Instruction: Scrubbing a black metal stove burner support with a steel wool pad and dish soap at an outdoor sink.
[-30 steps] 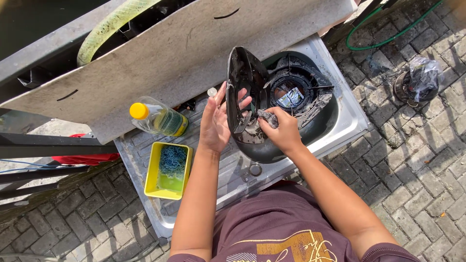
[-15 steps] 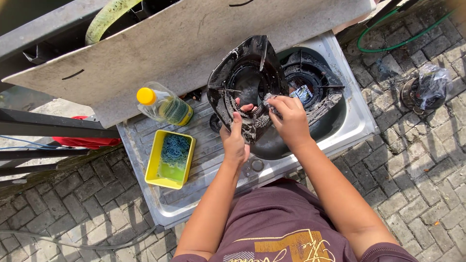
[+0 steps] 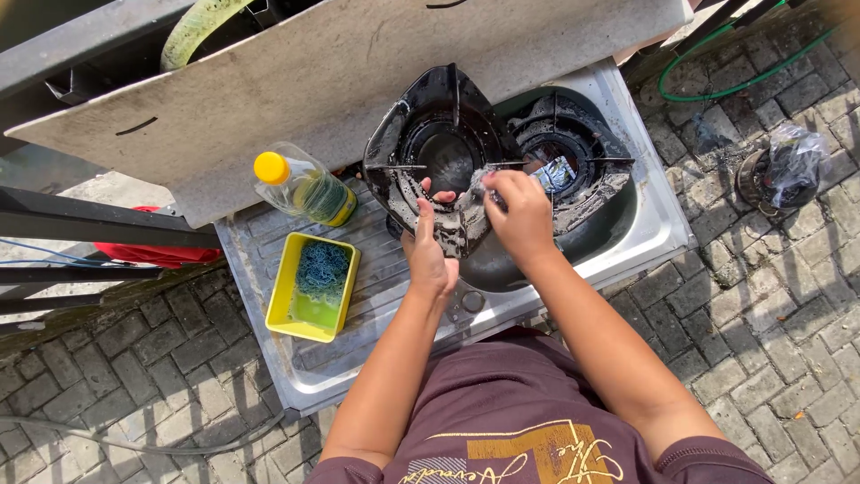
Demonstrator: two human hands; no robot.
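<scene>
Outdoor brick paving, steel sink unit [image 3: 658,237]. My left hand [image 3: 428,255] grips the black, soapy metal stove top [image 3: 439,152] tilted over the basin; right hand [image 3: 520,211] pinches a grey scouring pad [image 3: 475,184] against it. Looks stiff, heavy, slippery; I'd hold the rim.

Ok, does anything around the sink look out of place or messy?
Yes. The black stove top is propped on edge over the sink, left hand steadying it while the right hand scrubs. The oil bottle lies tipped on the drainboard beside the yellow tray.
</scene>
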